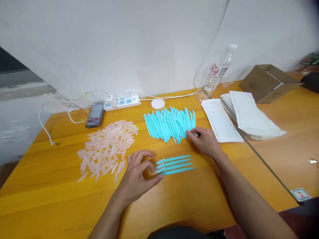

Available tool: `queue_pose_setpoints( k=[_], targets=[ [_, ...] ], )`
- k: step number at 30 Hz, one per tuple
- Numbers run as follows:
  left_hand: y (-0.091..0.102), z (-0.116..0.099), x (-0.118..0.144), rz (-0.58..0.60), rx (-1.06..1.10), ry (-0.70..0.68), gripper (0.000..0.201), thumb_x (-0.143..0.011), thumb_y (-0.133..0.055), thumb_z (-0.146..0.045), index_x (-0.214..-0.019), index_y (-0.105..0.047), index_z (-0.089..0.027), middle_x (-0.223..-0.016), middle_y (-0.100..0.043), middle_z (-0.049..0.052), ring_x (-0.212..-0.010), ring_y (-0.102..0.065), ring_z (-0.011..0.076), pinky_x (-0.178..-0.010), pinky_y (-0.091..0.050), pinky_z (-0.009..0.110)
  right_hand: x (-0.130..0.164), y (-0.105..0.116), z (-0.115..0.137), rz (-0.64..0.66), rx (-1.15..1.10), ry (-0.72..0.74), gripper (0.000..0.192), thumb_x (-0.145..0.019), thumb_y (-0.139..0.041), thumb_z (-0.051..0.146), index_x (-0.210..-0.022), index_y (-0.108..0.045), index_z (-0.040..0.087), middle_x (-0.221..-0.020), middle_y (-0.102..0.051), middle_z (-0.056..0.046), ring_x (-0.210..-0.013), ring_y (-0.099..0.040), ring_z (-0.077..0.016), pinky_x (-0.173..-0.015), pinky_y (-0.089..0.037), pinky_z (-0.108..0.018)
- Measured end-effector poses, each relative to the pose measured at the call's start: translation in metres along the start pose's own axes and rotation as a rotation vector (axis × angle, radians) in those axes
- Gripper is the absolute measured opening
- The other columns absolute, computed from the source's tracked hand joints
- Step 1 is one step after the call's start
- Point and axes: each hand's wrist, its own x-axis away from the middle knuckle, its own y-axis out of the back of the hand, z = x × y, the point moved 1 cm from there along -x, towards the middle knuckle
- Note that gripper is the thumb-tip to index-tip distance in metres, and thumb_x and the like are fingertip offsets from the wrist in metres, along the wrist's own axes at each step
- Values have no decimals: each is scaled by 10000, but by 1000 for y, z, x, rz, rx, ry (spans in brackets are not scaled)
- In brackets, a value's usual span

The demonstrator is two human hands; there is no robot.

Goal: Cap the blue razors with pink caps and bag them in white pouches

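Observation:
Several slim turquoise knife-shaped plastic sticks lie side by side in a row on the wooden table. My left hand is at their left ends, fingers curved and apart, thumb by the nearest stick, with nothing held. Behind the row is a loose pile of the same turquoise sticks. At the pile's lower right edge, the thumb and forefinger of my right hand pinch the end of one stick; its other fingers are curled in. Left of my left hand spreads a heap of small pale pink, translucent slips.
White padded envelopes lie on the right, with a stack beside them. Behind stand a clear bottle and an open cardboard box. A power strip, white cables, a round white lid and a blurred dark device line the wall.

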Motion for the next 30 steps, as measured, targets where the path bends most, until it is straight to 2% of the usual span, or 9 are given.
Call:
queue_pose_setpoints(
  k=[3,6,10,15,17,20,22,25,30],
  targets=[
    [14,18,-1,-180,17,58,237,-854,-749,-334,-736,-582,-215,-1073,-646,59,-1065,-601,228,-964,-440,420,-4,-4,0,-34,37,-27,370,-890,-609,512,-777,-719,178,-619,-608,-14,-577,-541,-156,-593,-370,-285],
    [27,40,-2,-351,-20,121,215,-899,-688,-296,-730,-581,-215,-926,-656,37,-914,-627,194,-872,-472,362,-12,-10,3,-33,108,-47,369,-883,-623,500,-954,-758,164,-764,-697,-51,-677,-614,-191,-665,-428,-303],
    [36,64,0,-451,-96,188,132,-906,-665,-296,-802,-636,-221,-907,-677,29,-881,-635,192,-858,-478,347,-31,-17,13,-6,204,-71,458,-904,-594,505,-1126,-751,137,-901,-749,-110,-812,-673,-247,-746,-474,-340],
    [38,77,4,-456,-157,243,148,-919,-650,-356,-856,-690,-228,-933,-690,31,-914,-648,206,-855,-481,344,-56,-23,21,74,263,-105,265,-869,-635,362,-955,-805,178,-877,-777,-124,-851,-700,-268,-756,-496,-342],
    [38,81,5,-453,-178,257,163,-923,-642,-365,-873,-707,-224,-945,-694,36,-927,-651,209,-850,-484,341,-61,-20,20,45,209,-141,228,-852,-635,322,-912,-805,182,-853,-777,-112,-840,-702,-262,-763,-503,-347],
    [36,85,6,-443,-221,270,184,-933,-630,-371,-948,-741,-225,-972,-692,48,-952,-645,221,-863,-483,351,-57,-8,14,-49,-37,-230,260,-828,-661,379,-909,-779,163,-803,-758,-95,-753,-696,-239,-719,-524,-349],
    [32,87,5,-420,-283,256,209,-936,-627,-370,-1033,-756,-238,-1007,-688,60,-976,-634,237,-881,-472,373,-46,0,10,-35,-321,-260,333,-807,-699,457,-935,-741,151,-786,-747,-87,-693,-689,-215,-677,-546,-340],
    [24,86,0,-361,-447,228,241,-935,-629,-356,-1117,-761,-269,-1063,-683,82,-1006,-605,276,-889,-442,414,-22,4,10,137,-599,-189,419,-773,-756,540,-936,-711,157,-812,-759,-89,-705,-703,-204,-709,-577,-345],
    [15,79,-9,-328,-611,233,227,-952,-605,-355,-1055,-789,-272,-1041,-687,104,-974,-575,301,-828,-424,426,17,-8,13,381,-517,-33,323,-819,-740,503,-898,-789,193,-932,-794,-92,-816,-732,-243,-737,-579,-358]
  ],
)
